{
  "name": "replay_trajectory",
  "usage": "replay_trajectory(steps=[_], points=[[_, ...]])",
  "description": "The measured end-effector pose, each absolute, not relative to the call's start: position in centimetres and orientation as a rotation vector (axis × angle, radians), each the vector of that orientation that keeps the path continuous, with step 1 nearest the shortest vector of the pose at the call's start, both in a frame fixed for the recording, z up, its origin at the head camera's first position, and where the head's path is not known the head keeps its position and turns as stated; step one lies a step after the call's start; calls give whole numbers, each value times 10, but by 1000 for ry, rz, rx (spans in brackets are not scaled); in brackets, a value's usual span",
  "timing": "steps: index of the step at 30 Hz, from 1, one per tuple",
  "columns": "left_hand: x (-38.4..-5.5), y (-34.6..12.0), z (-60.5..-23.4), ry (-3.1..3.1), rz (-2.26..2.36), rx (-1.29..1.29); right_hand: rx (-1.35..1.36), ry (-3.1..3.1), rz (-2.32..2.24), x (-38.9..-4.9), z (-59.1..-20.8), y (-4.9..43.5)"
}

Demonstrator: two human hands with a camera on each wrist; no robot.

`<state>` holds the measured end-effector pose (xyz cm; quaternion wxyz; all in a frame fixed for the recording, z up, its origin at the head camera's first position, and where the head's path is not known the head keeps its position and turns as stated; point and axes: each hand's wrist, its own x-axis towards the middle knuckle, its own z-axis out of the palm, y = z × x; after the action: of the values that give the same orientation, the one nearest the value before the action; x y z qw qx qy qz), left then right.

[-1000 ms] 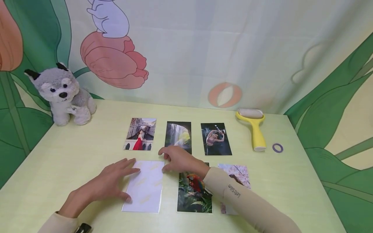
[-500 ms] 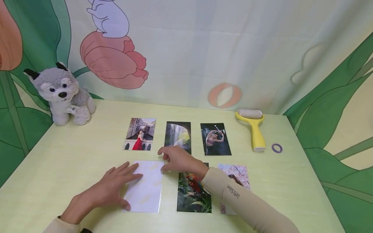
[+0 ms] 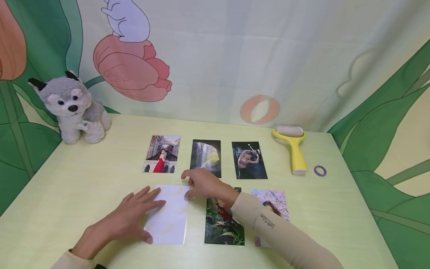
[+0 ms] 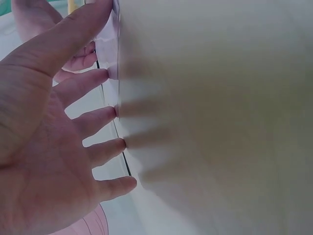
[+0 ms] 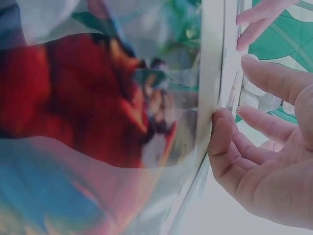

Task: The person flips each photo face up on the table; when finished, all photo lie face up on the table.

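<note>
A white sheet [image 3: 173, 220] with faint yellowish marks lies at the front middle of the table. My left hand [image 3: 127, 215] rests with spread fingers over its left edge, thumb near the lower left corner. In the left wrist view the fingertips [image 4: 128, 183] meet the surface. My right hand [image 3: 206, 184] is at the sheet's upper right corner, its thumb touching the right edge and its other fingers bent loosely. Below the right forearm lies a parrot photo [image 3: 221, 228], partly covered. A cherry-blossom photo [image 3: 277, 198] is mostly hidden under the sleeve.
Behind lie a red-dress photo [image 3: 161, 155], a waterfall photo [image 3: 205, 155] and a photo of a stretching person [image 3: 248, 160]. A yellow-handled roller [image 3: 297, 155] and a purple ring [image 3: 320, 171] are at right. A plush husky [image 3: 70, 108] sits back left.
My left hand has shifted slightly toward me and to the right over the sheet. The right hand has stayed almost in place.
</note>
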<state>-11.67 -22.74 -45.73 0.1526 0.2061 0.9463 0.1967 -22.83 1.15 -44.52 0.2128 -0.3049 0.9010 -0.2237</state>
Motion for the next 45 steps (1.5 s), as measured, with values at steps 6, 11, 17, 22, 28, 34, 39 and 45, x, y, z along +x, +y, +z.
replay_trajectory(steps=[6, 11, 17, 22, 28, 34, 39, 45], points=[[-118, -225, -455, 2713, 537, 577, -807, 2476, -643, -229, -447, 9], [-118, -224, -454, 2711, 517, 567, -785, 2442, -753, -230, -447, 9], [-118, -224, -454, 2716, 512, 567, -717, 2387, -970, -231, -448, 9], [-117, -225, -455, 2725, 515, 576, -587, 2311, -1149, -231, -452, 8], [-118, -225, -454, 2710, 517, 568, -505, 2163, -1217, -228, -453, 5], [-118, -224, -453, 2716, 526, 579, -470, 2096, -1241, -224, -453, 3], [-118, -223, -453, 2722, 533, 577, -447, 2074, -1273, -223, -453, 3], [-117, -222, -448, 2693, 573, 550, -428, 2015, -1343, -224, -451, 5]])
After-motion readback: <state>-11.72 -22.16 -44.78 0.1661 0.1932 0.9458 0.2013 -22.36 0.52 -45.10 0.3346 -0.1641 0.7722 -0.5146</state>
